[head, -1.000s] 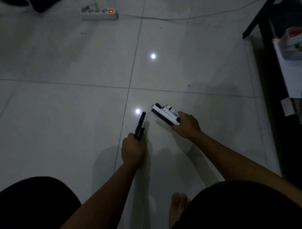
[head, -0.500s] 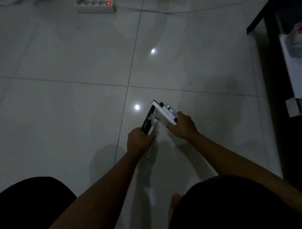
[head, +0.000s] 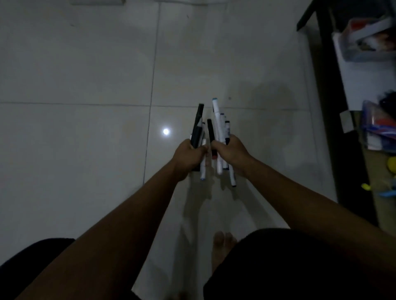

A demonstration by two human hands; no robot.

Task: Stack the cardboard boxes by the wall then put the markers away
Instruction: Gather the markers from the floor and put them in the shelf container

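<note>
Both hands hold bundles of markers upright over the white tiled floor. My left hand grips a bundle of black and white markers that sticks out above and below the fist. My right hand grips a second bundle of mostly white markers with coloured caps. The two fists are side by side, almost touching, and the two bundles stand nearly parallel. No cardboard boxes are in view.
A dark low shelf or table runs along the right edge, with a clear plastic container and other coloured items on it. A power strip lies at the top edge. My bare foot and dark-clad knees are below.
Both hands have lifted off the floor and come together. The markers now point upward instead of lying slanted, and the view has shifted right.
</note>
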